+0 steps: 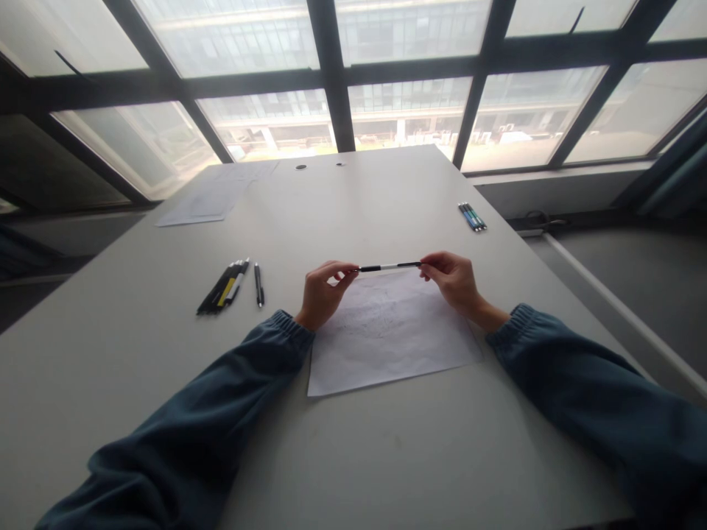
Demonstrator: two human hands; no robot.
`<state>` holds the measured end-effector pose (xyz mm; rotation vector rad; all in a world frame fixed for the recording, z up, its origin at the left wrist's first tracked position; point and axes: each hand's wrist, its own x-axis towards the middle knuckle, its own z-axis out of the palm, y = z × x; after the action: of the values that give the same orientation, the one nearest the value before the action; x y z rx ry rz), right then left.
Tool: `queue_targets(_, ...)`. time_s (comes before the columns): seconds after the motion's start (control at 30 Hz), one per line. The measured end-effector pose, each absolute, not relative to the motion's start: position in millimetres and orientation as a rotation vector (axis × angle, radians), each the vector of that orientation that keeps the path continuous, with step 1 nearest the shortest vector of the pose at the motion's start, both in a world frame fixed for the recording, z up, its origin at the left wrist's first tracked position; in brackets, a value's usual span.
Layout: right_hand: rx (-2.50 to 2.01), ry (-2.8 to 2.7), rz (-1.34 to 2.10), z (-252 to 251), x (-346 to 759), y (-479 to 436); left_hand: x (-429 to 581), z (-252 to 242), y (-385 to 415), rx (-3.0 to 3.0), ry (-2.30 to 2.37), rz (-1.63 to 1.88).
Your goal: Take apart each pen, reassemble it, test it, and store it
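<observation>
A black pen with a white middle section (389, 266) is stretched level between my two hands, above the far part of a paper sheet. My left hand (325, 291) pinches its left end between thumb and fingertips. At the other end, the fingers of my right hand (453, 280) are closed on the pen's dark tip. Beneath lies the white sheet of paper (387, 346), slightly wrinkled and covered with faint scribbles near its middle.
Left of the sheet lie several pens in a group (224, 287), one with a yellow section, and a single black pen (259, 285). Several blue and green pens (472, 217) rest near the table's right edge. More papers (204, 195) lie at the far left. Windows stand beyond the table (353, 206).
</observation>
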<state>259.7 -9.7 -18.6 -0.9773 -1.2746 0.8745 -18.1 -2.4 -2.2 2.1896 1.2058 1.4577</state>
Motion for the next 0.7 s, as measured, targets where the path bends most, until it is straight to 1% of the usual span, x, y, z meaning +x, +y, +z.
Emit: queue_targets(0.7, -0.969, -1.289, 0.863, -19.3, 263.0, -10.0, -16.9, -2.5, -4.9, 2.259, 1.119, 1.477)
